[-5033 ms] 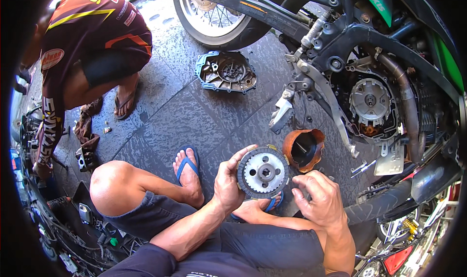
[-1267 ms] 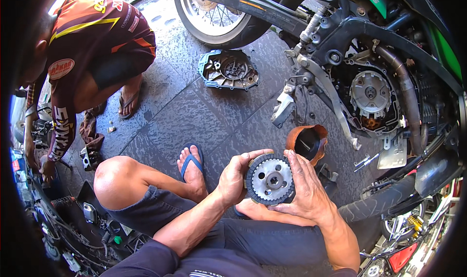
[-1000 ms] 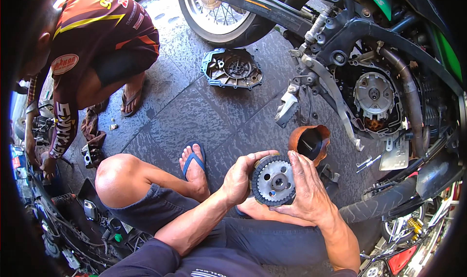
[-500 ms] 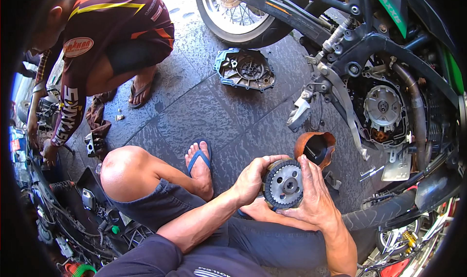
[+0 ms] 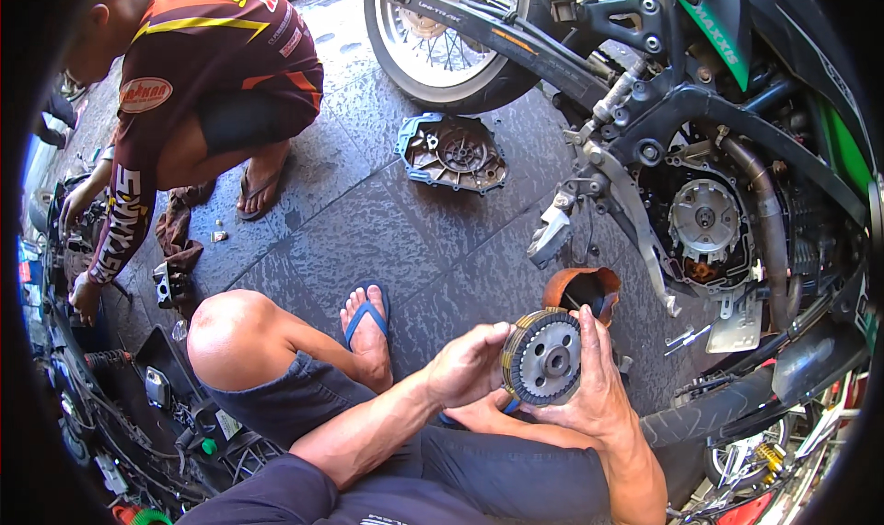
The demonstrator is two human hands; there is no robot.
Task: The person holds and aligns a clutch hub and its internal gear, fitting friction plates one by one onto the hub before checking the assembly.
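A round clutch pack (image 5: pixel 543 359), with a grey toothed metal face and brown-edged friction plates stacked behind it, is held up in front of my knees. My left hand (image 5: pixel 465 367) grips its left edge, with the fingertips partly hidden behind the stack. Around the right side, my right hand (image 5: pixel 600 387) has its fingers pointing up along the rim and its palm under the lower edge. Just beyond the pack stands an orange-brown rounded container (image 5: pixel 566 290) with a dark inside. At the right, the motorcycle's opened engine shows a silver clutch basket (image 5: pixel 704 216).
An engine side cover (image 5: pixel 451 152) lies inside-up on the dark tiles (image 5: pixel 350 221). The motorcycle's rear wheel (image 5: pixel 447 46) is at the top, its footpeg (image 5: pixel 551 235) jutting leftward. Another person (image 5: pixel 221 74) crouches at left beside parts. A loose tyre (image 5: pixel 727 410) lies at lower right.
The clutch pack has tilted, so more of its layered left edge shows. My left hand has shifted slightly down and left along it. The view has moved a little.
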